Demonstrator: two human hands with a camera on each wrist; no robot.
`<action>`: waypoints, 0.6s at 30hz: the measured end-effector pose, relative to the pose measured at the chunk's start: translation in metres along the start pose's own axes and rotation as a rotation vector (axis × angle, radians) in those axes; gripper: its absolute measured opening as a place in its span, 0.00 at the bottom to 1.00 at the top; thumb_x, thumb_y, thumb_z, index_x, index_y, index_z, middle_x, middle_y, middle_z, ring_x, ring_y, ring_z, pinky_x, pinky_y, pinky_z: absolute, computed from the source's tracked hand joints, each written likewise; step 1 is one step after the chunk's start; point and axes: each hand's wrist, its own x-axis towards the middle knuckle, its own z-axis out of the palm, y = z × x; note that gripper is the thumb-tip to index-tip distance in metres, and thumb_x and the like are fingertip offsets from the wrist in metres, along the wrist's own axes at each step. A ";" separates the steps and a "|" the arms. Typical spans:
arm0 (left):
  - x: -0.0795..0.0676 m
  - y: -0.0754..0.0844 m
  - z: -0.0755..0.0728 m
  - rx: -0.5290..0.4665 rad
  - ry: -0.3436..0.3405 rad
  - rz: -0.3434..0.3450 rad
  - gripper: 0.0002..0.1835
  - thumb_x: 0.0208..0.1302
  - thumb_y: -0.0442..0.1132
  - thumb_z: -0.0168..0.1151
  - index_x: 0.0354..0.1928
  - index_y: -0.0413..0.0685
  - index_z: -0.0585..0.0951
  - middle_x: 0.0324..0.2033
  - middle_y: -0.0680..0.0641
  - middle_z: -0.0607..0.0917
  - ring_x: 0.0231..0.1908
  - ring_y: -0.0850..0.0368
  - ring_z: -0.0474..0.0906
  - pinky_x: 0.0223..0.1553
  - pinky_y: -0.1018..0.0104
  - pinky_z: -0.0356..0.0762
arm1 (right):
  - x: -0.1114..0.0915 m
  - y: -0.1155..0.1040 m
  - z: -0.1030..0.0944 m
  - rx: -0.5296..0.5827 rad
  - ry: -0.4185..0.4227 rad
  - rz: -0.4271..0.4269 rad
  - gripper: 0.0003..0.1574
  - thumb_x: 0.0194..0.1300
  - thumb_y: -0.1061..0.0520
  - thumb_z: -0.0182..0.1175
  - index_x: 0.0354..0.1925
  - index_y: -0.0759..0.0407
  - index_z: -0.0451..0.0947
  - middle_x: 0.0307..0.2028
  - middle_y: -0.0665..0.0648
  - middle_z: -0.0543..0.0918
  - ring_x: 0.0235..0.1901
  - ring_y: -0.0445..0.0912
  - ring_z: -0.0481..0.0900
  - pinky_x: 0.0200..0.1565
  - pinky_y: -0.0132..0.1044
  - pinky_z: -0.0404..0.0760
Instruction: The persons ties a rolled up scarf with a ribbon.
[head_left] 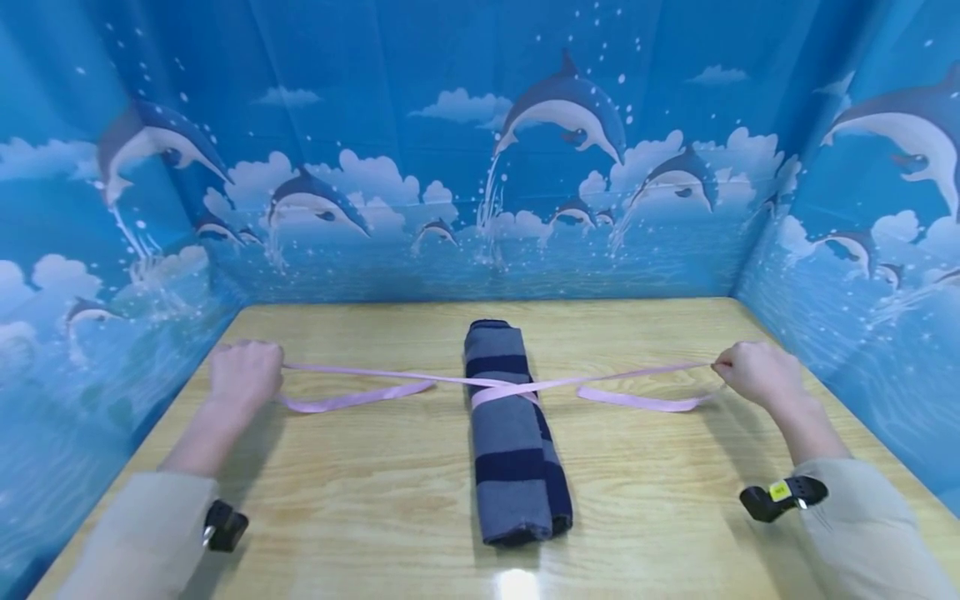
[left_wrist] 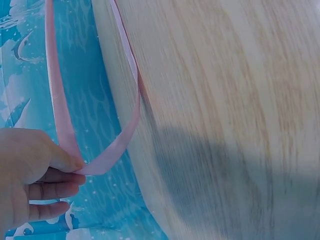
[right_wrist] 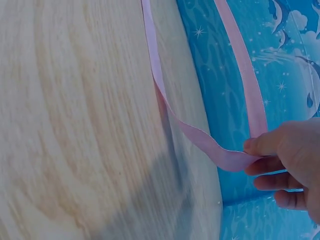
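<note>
Taut Both Ways

Your left hand [head_left: 246, 372] and right hand [head_left: 761, 373] pinched the pink ribbon [head_left: 504, 391], crossed over the rolled cloth [head_left: 510, 433] on the table [head_left: 360, 500]. You were apparently tightening it; the next move seemingly needed even tension.

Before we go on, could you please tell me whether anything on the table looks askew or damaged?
Nothing looks spilled or damaged. Only the striped cloth roll looks slightly uneven: its stripes don't line up where layers overlap. The pink ribbon crosses over it.
</note>
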 end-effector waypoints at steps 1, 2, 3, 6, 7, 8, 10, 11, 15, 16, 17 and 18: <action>0.000 -0.001 0.001 -0.002 0.001 0.002 0.08 0.42 0.25 0.57 0.13 0.41 0.73 0.12 0.44 0.72 0.17 0.46 0.70 0.19 0.50 0.68 | 0.000 0.001 0.001 0.000 -0.017 0.000 0.13 0.59 0.56 0.54 0.33 0.58 0.84 0.26 0.57 0.81 0.22 0.48 0.73 0.19 0.46 0.69; 0.000 -0.001 0.001 -0.004 0.001 0.004 0.08 0.42 0.25 0.57 0.13 0.41 0.74 0.12 0.44 0.72 0.17 0.46 0.70 0.19 0.50 0.68 | 0.001 0.002 0.001 -0.001 -0.031 -0.004 0.13 0.60 0.55 0.55 0.35 0.59 0.85 0.28 0.58 0.83 0.24 0.49 0.75 0.20 0.47 0.70; 0.000 -0.002 0.002 -0.008 0.001 0.006 0.08 0.42 0.25 0.57 0.13 0.41 0.74 0.12 0.44 0.72 0.17 0.45 0.70 0.18 0.50 0.69 | 0.001 0.003 0.002 -0.002 -0.044 -0.006 0.13 0.60 0.55 0.55 0.35 0.59 0.84 0.29 0.59 0.83 0.25 0.51 0.77 0.21 0.47 0.71; 0.000 -0.003 0.002 -0.020 0.002 0.015 0.07 0.42 0.25 0.59 0.14 0.40 0.74 0.13 0.43 0.73 0.17 0.45 0.71 0.17 0.50 0.69 | 0.001 0.005 0.003 -0.003 -0.074 -0.014 0.13 0.60 0.55 0.56 0.37 0.60 0.84 0.33 0.62 0.84 0.31 0.57 0.80 0.25 0.48 0.74; 0.000 -0.004 0.002 -0.024 0.001 0.017 0.07 0.41 0.25 0.59 0.14 0.39 0.74 0.13 0.43 0.74 0.17 0.44 0.71 0.17 0.50 0.69 | 0.001 0.005 0.003 -0.004 -0.085 -0.018 0.13 0.60 0.55 0.56 0.37 0.60 0.84 0.33 0.62 0.84 0.33 0.59 0.80 0.26 0.49 0.75; 0.000 -0.004 0.003 -0.026 -0.001 0.019 0.06 0.41 0.25 0.60 0.14 0.39 0.75 0.13 0.42 0.74 0.17 0.44 0.72 0.17 0.49 0.70 | 0.001 0.006 0.003 -0.005 -0.093 -0.022 0.13 0.60 0.55 0.57 0.36 0.61 0.84 0.34 0.62 0.84 0.33 0.59 0.80 0.28 0.49 0.76; 0.001 -0.004 0.003 -0.030 -0.007 0.020 0.06 0.42 0.25 0.60 0.15 0.39 0.75 0.14 0.42 0.74 0.17 0.43 0.72 0.17 0.49 0.70 | 0.000 0.007 0.003 -0.005 -0.113 -0.027 0.12 0.60 0.56 0.57 0.36 0.61 0.84 0.34 0.63 0.84 0.34 0.60 0.80 0.30 0.51 0.76; 0.001 -0.004 0.003 -0.030 -0.011 0.025 0.06 0.41 0.26 0.61 0.15 0.39 0.75 0.14 0.42 0.75 0.18 0.43 0.73 0.17 0.49 0.70 | 0.000 0.007 0.003 -0.002 -0.127 -0.029 0.12 0.60 0.56 0.57 0.35 0.61 0.84 0.33 0.63 0.84 0.34 0.60 0.80 0.31 0.51 0.76; 0.001 -0.002 0.005 -0.010 -0.020 0.052 0.06 0.41 0.27 0.63 0.15 0.41 0.75 0.15 0.42 0.76 0.19 0.43 0.74 0.19 0.49 0.71 | 0.000 0.007 0.003 0.020 -0.169 -0.052 0.12 0.59 0.57 0.57 0.34 0.63 0.84 0.32 0.63 0.84 0.33 0.60 0.80 0.33 0.53 0.76; 0.001 -0.002 0.006 -0.005 -0.023 0.059 0.07 0.41 0.27 0.63 0.16 0.41 0.75 0.15 0.42 0.76 0.19 0.43 0.74 0.20 0.49 0.72 | 0.001 0.006 0.004 0.023 -0.173 -0.064 0.11 0.59 0.58 0.57 0.34 0.63 0.84 0.32 0.63 0.84 0.34 0.60 0.80 0.34 0.53 0.77; 0.001 -0.002 0.007 -0.002 -0.025 0.065 0.07 0.41 0.27 0.64 0.16 0.40 0.75 0.15 0.42 0.76 0.19 0.44 0.74 0.21 0.49 0.72 | 0.001 0.005 0.005 0.026 -0.177 -0.075 0.11 0.59 0.58 0.58 0.34 0.63 0.84 0.32 0.63 0.84 0.34 0.59 0.80 0.34 0.53 0.77; 0.001 -0.001 0.008 0.000 -0.027 0.065 0.07 0.42 0.27 0.63 0.15 0.41 0.75 0.15 0.42 0.76 0.18 0.44 0.74 0.21 0.49 0.72 | 0.002 0.004 0.006 0.028 -0.177 -0.085 0.11 0.59 0.58 0.57 0.34 0.64 0.84 0.32 0.63 0.84 0.34 0.60 0.81 0.34 0.53 0.77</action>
